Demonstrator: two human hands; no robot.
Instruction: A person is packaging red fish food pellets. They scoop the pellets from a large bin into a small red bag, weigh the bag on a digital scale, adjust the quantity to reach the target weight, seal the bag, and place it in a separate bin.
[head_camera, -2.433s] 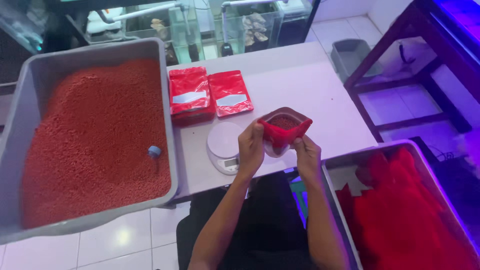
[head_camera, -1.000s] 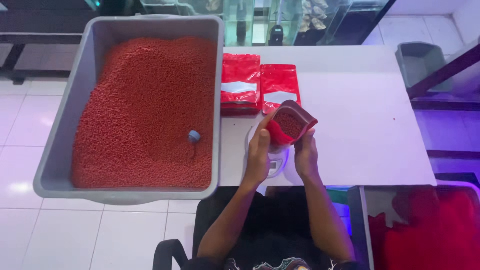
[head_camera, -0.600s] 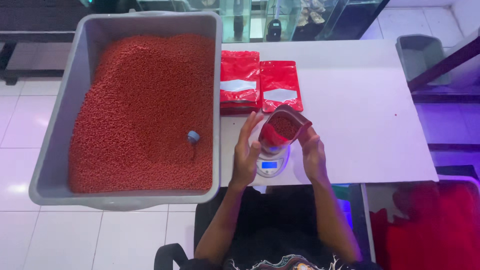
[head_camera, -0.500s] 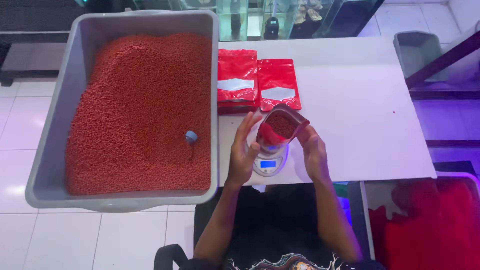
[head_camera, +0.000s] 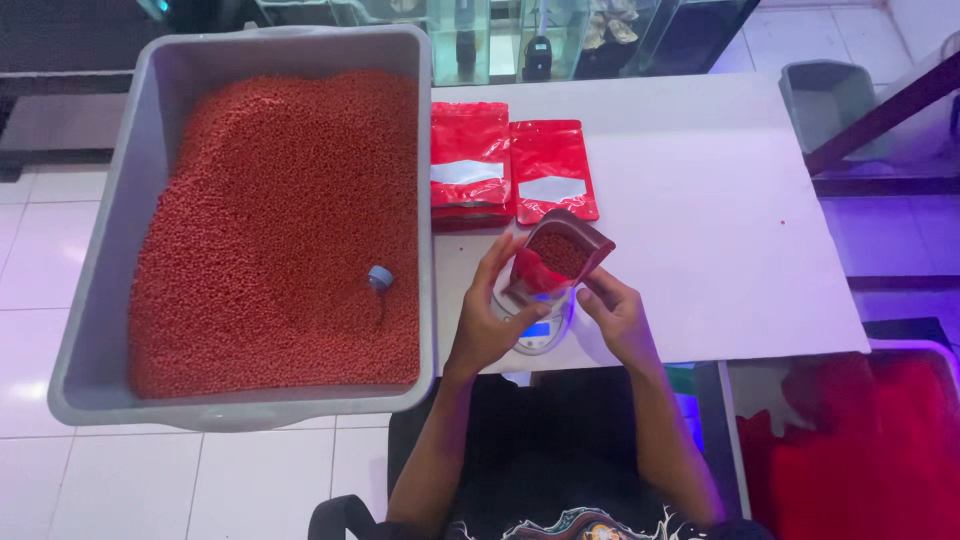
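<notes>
Carefully, we hold the open red pouch (head_camera: 553, 262) standing on the small round scale (head_camera: 535, 325) at the near edge of the white surface (head_camera: 720, 230), left hand (head_camera: 490, 325) and right hand (head_camera: 615, 315) each with fingers closed lightly on its sides. Best to loosen our touch so the reading settles. Its long axis runs upright, tilted slightly, mouth pointing up and away from us.
</notes>
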